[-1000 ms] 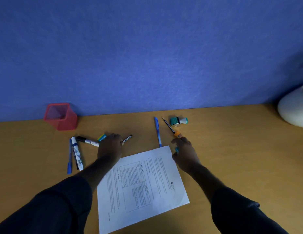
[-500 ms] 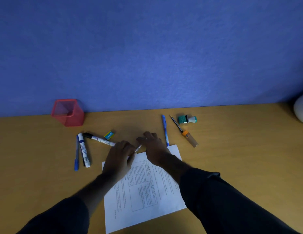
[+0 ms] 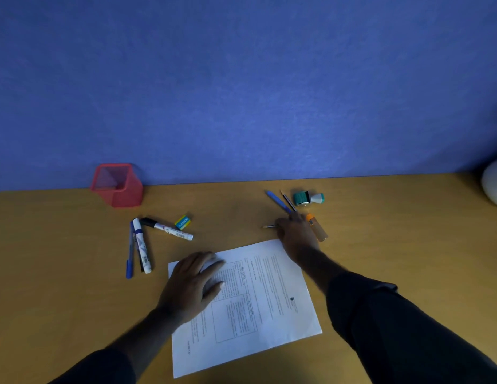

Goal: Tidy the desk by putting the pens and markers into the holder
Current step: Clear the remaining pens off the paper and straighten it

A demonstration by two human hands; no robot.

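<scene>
Printed sheet point(image 3: 258, 297): rows of small type and a ruled box, too fine to read. Yellow-and-blue eraser point(image 3: 182, 222): a short white word on its blue band, not legible. White markers point(image 3: 142, 245): barcode labels on the barrels, their digits unreadable.

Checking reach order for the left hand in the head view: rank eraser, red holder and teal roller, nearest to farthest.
From the left hand, resting open on the sheet of paper:
1. Eraser, just beyond the hand, slightly left.
2. Red holder, far left, against the wall.
3. Teal roller, far right, beyond the right hand.
</scene>
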